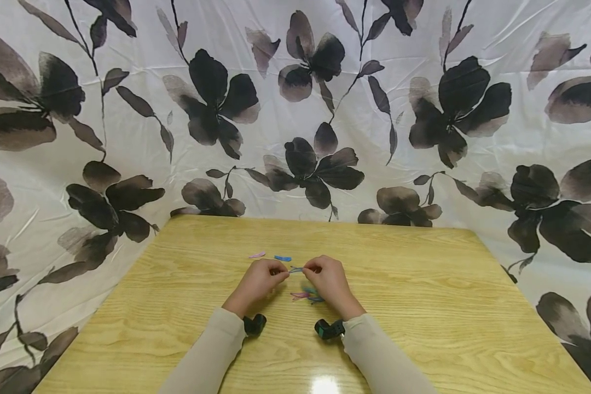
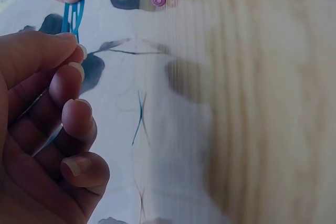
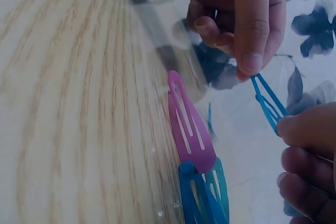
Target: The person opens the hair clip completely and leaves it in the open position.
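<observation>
A blue snap hair clip (image 1: 296,269) is held up between both hands over the table, pinched at its two ends. My left hand (image 1: 261,280) grips one end between thumb and forefinger, its other fingers loosely curled in the left wrist view. The opposite end sits between the thumb and fingers of my right hand (image 1: 329,280). In the right wrist view the held blue clip (image 3: 269,102) slants, its narrow strips spread apart. Below the right hand lies a small pile with a pink clip (image 3: 191,129), a blue clip (image 3: 197,192) and a teal clip (image 3: 221,184).
Beyond the hands, a pink clip (image 1: 257,255) and another blue clip (image 1: 283,258) lie apart on the wooden table (image 1: 423,284). A white cloth with dark flowers (image 1: 384,137) hangs behind the table's far edge. Both wrists wear black camera straps.
</observation>
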Motion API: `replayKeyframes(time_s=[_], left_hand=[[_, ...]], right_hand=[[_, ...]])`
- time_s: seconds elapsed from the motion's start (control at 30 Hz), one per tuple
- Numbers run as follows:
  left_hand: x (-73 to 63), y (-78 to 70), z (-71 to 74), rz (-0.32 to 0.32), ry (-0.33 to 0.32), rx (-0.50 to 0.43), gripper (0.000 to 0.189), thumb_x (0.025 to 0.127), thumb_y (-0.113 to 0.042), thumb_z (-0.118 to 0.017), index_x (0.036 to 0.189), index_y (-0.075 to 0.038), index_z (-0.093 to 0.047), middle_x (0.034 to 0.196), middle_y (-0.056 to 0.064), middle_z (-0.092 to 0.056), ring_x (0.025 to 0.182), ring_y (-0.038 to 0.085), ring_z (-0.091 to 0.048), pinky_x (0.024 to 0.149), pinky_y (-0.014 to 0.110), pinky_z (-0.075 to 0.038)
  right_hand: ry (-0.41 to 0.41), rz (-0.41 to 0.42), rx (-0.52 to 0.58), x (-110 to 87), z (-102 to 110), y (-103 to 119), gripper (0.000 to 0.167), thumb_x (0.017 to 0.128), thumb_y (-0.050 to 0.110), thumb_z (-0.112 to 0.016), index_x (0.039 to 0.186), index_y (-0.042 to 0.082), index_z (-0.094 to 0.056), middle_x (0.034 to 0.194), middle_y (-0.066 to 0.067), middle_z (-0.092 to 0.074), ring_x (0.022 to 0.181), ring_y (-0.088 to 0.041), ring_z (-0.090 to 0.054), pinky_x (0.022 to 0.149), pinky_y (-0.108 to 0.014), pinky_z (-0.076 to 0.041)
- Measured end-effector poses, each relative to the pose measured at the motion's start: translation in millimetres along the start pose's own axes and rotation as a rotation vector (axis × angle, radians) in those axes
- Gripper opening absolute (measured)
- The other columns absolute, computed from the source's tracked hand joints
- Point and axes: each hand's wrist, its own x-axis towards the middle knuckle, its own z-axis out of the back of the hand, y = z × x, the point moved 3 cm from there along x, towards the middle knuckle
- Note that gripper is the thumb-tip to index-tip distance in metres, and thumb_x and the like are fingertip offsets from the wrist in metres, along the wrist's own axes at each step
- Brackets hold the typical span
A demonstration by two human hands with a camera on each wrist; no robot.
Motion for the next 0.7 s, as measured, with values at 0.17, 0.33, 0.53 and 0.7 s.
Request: replayKeyframes(time_s=[0.17, 0.33, 0.53, 0.7], left_hand=[[0.1, 3.6, 0.6, 0.007, -0.016, 0.015, 0.011, 0.093, -0.023, -0.066, 0.094, -0.016, -0.075, 0.083, -0.005, -0.065, 0.067, 0.011, -0.054, 0.062, 0.028, -0.047], [0.0, 5.3, 1.5, 0.019, -0.014, 0.015, 0.008, 0.092, -0.021, -0.067, 0.091, -0.017, -0.074, 0.081, -0.005, -0.064, 0.064, 0.012, -0.054, 0.060, 0.028, -0.046], [0.3, 6.1, 1.3, 0.044, 0.014, 0.032, 0.008, 0.091, -0.020, -0.068, 0.086, -0.017, -0.074, 0.080, -0.005, -0.064, 0.067, 0.011, -0.054, 0.062, 0.028, -0.046], [0.5, 6.0, 1.2, 0.047, 0.039, 0.051, 0.009, 0.092, -0.019, -0.067, 0.086, -0.017, -0.074, 0.081, -0.005, -0.065, 0.069, 0.012, -0.053, 0.064, 0.029, -0.046]], right_hand=[[0.054, 0.007, -0.013, -0.3, -3.0, -1.1, 0.007, 0.090, 0.019, -0.069, 0.088, 0.014, -0.074, 0.087, 0.002, -0.069, 0.075, -0.010, -0.059, 0.068, -0.025, -0.049], [0.095, 0.026, -0.019, -0.8, -5.7, -1.6, 0.008, 0.092, 0.019, -0.067, 0.088, 0.015, -0.074, 0.088, 0.002, -0.067, 0.075, -0.010, -0.058, 0.068, -0.025, -0.049], [0.149, 0.029, -0.004, -2.5, -6.8, -0.7, 0.009, 0.092, 0.017, -0.066, 0.088, 0.014, -0.074, 0.089, 0.001, -0.067, 0.077, -0.010, -0.057, 0.068, -0.024, -0.047], [0.177, 0.030, -0.011, -2.8, -9.1, -2.8, 0.009, 0.091, 0.016, -0.066, 0.086, 0.014, -0.074, 0.086, 0.002, -0.065, 0.074, -0.009, -0.055, 0.067, -0.023, -0.046]])
